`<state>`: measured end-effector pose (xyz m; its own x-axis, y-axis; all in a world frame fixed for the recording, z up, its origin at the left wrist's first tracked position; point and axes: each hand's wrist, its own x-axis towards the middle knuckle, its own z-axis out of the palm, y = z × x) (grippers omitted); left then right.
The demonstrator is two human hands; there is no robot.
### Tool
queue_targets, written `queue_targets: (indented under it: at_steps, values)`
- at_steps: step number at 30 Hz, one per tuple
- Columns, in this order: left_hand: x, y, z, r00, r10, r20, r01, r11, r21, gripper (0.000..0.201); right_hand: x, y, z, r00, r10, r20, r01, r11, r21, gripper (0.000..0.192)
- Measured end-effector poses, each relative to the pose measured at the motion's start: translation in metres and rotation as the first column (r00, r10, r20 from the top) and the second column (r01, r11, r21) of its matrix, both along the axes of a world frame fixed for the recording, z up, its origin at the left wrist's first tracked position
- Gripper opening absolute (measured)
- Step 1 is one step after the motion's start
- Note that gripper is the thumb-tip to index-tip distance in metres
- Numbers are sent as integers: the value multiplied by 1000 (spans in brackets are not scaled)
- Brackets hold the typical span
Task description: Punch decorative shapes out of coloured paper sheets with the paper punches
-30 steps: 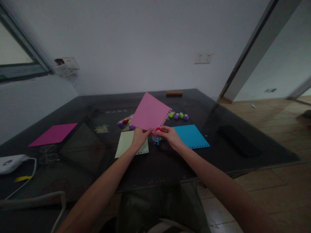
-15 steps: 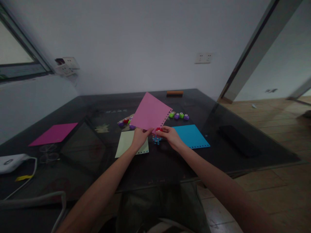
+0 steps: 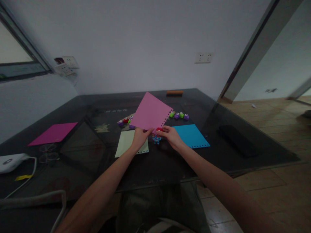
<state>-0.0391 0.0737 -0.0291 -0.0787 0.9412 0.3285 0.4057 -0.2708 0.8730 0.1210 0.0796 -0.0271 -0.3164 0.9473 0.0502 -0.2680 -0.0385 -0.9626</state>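
Pink paper sheet [image 3: 150,113]: held tilted above the dark glass tabletop [image 3: 170,161], a row of punched holes along its right edge. Left hand [image 3: 139,137]: pinching the sheet's lower corner. Right hand [image 3: 171,135]: closed on a small red paper punch [image 3: 159,129] set at the sheet's lower right edge; punch mostly hidden by fingers. Blue punched scraps [image 3: 156,139]: just below the sheet, shapes too small to tell. Pale green sheet [image 3: 128,144]: below the pink sheet, partly covered by the left wrist. Blue sheet [image 3: 191,136]: right of it. Small punches [image 3: 179,115]: beyond its right edge; others behind its left side, partly hidden.
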Motion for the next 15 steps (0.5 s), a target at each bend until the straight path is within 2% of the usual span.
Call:
queue_targets:
  at_steps: [15]
  values:
    - [1,-1,2,1000,8,17,-8,1000,-5,22,1,0,1,1000,-9,3,9,1000,10,29]
